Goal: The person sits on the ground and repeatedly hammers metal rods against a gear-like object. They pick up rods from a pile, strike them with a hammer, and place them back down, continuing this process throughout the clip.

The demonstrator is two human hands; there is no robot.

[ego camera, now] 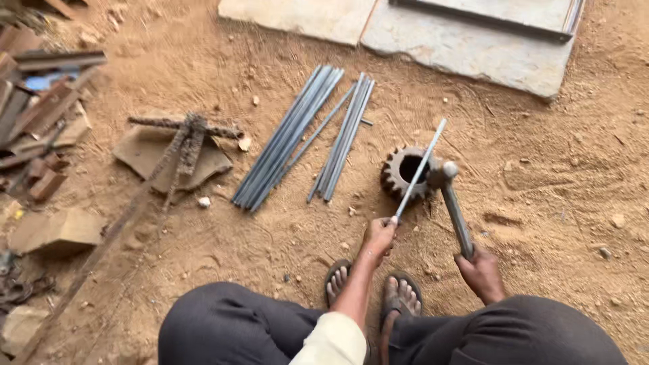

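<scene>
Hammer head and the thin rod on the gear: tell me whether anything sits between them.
Nothing visible does. The right hand holds the hammer with its head right beside the thin rod, which the left hand holds laid across the gear. Whether head and rod touch cannot be told.

Ahead of me a loose bundle of thin steel rods (pixel 297 138) lies on the sandy ground (pixel 541 176). Left of it, a rusty ribbed bar (pixel 184 126) rests across a flat stone (pixel 169 159). Scrap wood (pixel 40 108) is heaped at far left; concrete slabs (pixel 466 47) sit beyond.
</scene>
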